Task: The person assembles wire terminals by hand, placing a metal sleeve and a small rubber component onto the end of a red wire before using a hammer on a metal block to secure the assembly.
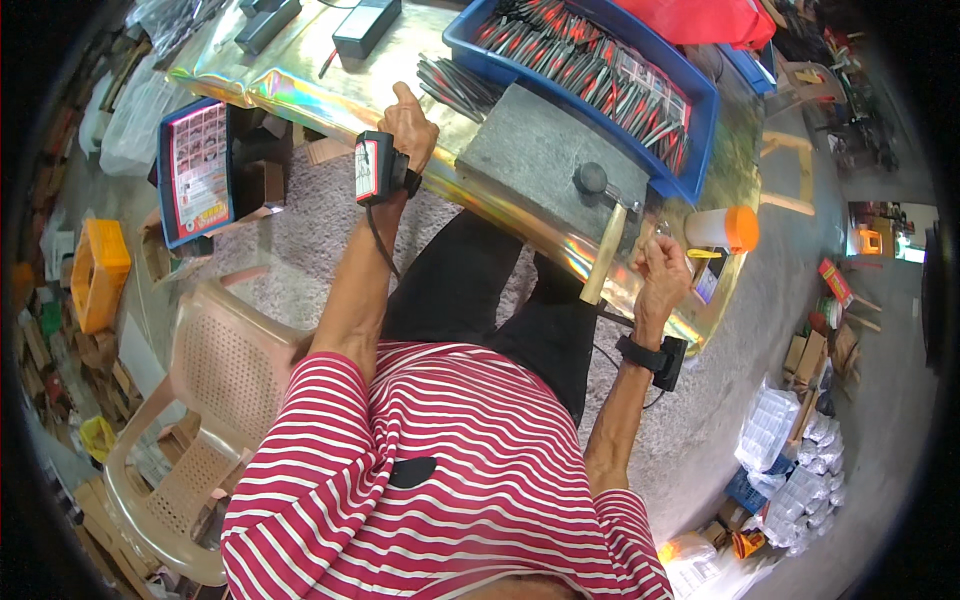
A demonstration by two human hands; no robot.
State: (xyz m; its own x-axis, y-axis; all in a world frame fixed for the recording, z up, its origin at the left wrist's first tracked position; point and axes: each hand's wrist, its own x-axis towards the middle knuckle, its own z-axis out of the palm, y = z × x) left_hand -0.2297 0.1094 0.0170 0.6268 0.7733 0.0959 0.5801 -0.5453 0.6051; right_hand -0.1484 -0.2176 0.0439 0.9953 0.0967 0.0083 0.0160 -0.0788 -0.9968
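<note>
My left hand (pixel 408 125) rests at the table's near edge, index finger stretched forward and the other fingers loosely bent; I see nothing in it. Just beyond it lies a loose pile of slim black pieces (pixel 455 88). On the right, the fingertips of my right hand (pixel 662 270) are pinched together by a small shiny bit, too small to name. A hammer (pixel 608 240) with a pale wooden handle lies between my hands, its dark head on a grey stone-like slab (pixel 545 140) and its handle over the table edge. A white jar with an orange lid (pixel 738 229) stands beside my right hand.
A blue bin (pixel 703 130) full of slim black and red pieces sits behind the slab. Black boxes (pixel 366 28) are at the far left of the shiny gold-covered table (pixel 330 100). A plastic chair (pixel 225 370) stands at left, with a yellow crate (pixel 100 275) beyond.
</note>
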